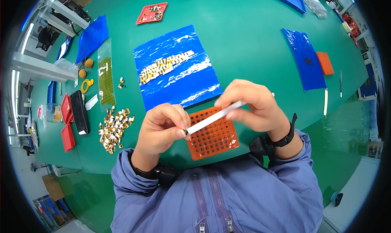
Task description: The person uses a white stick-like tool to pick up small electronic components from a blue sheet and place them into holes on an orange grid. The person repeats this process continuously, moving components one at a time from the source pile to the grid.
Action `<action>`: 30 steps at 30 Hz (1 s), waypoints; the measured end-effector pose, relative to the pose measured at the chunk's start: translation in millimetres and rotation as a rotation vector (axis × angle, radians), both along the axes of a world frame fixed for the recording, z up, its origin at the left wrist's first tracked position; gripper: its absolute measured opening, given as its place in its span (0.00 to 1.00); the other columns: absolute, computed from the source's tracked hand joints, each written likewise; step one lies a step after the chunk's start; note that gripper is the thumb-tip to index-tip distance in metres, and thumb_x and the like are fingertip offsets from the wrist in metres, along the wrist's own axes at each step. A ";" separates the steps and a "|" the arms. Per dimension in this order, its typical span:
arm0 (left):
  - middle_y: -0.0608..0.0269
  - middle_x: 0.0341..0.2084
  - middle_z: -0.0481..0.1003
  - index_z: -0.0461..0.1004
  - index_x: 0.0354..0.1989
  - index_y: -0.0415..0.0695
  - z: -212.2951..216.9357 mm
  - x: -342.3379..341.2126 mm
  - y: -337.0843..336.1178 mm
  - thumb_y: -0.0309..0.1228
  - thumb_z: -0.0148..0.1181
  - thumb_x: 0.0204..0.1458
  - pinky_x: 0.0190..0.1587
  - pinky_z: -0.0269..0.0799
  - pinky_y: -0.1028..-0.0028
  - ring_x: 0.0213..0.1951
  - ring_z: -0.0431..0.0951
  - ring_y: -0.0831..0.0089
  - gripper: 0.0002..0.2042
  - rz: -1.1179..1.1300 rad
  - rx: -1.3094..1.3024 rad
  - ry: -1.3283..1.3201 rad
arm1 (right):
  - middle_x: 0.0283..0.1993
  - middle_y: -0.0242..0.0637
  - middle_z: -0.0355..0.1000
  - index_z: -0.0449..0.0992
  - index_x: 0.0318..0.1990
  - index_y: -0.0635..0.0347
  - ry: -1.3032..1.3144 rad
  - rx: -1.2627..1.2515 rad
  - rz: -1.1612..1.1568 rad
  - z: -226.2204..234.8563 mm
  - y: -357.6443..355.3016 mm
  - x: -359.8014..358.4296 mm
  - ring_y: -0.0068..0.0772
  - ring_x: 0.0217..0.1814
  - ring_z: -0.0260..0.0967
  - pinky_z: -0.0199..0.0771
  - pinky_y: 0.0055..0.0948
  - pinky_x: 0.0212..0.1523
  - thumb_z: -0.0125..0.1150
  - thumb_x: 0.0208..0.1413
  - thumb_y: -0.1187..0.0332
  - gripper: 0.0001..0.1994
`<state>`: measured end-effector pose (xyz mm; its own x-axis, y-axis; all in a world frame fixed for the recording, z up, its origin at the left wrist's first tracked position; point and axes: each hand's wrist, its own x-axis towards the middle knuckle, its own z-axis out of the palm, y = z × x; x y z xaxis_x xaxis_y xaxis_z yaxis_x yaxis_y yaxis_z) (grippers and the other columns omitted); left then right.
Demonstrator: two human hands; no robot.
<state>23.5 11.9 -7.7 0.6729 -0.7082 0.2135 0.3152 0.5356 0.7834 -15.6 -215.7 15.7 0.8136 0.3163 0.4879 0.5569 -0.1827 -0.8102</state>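
A white flat stick [211,119] slants across the gap between my hands. Its upper end is gripped by the thumb and fingers of my right hand [248,104]. At its lower end, my left hand [165,125] pinches a tiny dark part [186,132], whose kind I cannot make out. Below both hands lies an orange tray [211,154] holding rows of small dark round pieces. Beyond them, a blue sheet [175,96] carries a cluster of small white, yellow and black parts [163,68].
Left of my hands is a loose pile of small white-and-gold parts [114,129], with a black case [79,112] and red trays [68,137] farther left. A red tray [142,19] sits at the back. On the right are another blue sheet [305,70], an orange block [324,63] and tweezers [341,84].
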 end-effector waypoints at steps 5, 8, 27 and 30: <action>0.60 0.23 0.68 0.67 0.27 0.38 -0.1 0.3 0.3 0.17 0.57 0.43 0.30 0.70 0.77 0.26 0.70 0.74 0.05 -0.011 0.000 -0.027 | 0.27 0.36 0.68 0.72 0.29 0.64 0.047 -0.059 -0.006 1.2 -0.6 -2.5 0.31 0.29 0.65 0.65 0.25 0.28 0.58 0.44 0.76 0.04; 0.60 0.23 0.68 0.67 0.27 0.38 0.3 0.4 0.9 0.17 0.57 0.43 0.30 0.71 0.77 0.26 0.70 0.74 0.05 -0.027 -0.021 -0.011 | 0.27 0.36 0.67 0.72 0.29 0.64 -0.058 -0.005 -0.060 2.5 7.1 -0.1 0.30 0.28 0.64 0.64 0.25 0.28 0.58 0.45 0.75 0.04; 0.59 0.23 0.67 0.67 0.28 0.37 0.6 0.7 0.4 0.18 0.56 0.44 0.29 0.69 0.76 0.26 0.70 0.73 0.04 0.018 -0.010 -0.062 | 0.19 0.35 0.66 0.74 0.28 0.64 0.058 -0.078 0.008 1.5 0.3 -4.0 0.27 0.18 0.61 0.58 0.24 0.18 0.58 0.45 0.73 0.04; 0.60 0.23 0.67 0.67 0.28 0.37 2.9 -0.2 0.0 0.19 0.56 0.45 0.30 0.68 0.78 0.26 0.70 0.74 0.04 0.067 0.028 -0.103 | 0.19 0.35 0.67 0.74 0.29 0.63 0.060 -0.073 0.010 1.2 -1.4 -5.0 0.27 0.18 0.63 0.60 0.24 0.19 0.58 0.45 0.72 0.04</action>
